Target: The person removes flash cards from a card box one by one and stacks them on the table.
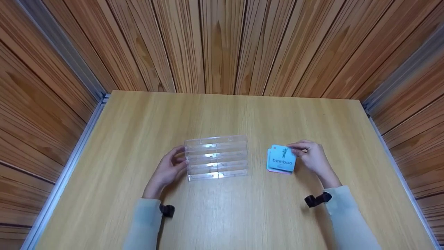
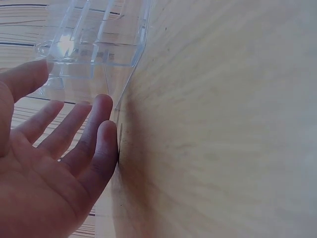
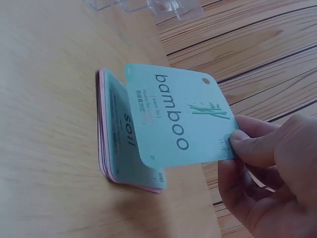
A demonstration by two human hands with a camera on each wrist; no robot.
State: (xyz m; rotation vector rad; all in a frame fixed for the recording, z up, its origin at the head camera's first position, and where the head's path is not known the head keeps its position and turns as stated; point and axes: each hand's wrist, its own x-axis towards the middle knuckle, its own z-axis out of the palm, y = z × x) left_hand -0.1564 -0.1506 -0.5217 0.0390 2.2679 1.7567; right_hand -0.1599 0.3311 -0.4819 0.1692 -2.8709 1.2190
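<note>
A clear plastic tiered rack (image 1: pixel 217 158) stands on the table, also visible in the left wrist view. At its left side is my left hand (image 1: pixel 168 168), with fingers spread and loosely bent; the thumb tip reaches the rack's edge, and whether it touches is hard to tell. My right hand (image 1: pixel 312 156) pinches a light blue card (image 3: pixel 173 116) by one edge between thumb and fingers. The card reads "bamboo" and carries a green bamboo drawing and a corner hole. It is held tilted above a stack of cards (image 3: pixel 114 134), whose top card reads "soil"; pink edges show below.
The wooden table (image 1: pixel 222 215) has a plank-patterned wall (image 1: pixel 222 48) behind it and similar walls at both sides. Metal rails (image 1: pixel 66 166) run along the side edges. A black wrist camera (image 1: pixel 317 199) sits on each wrist.
</note>
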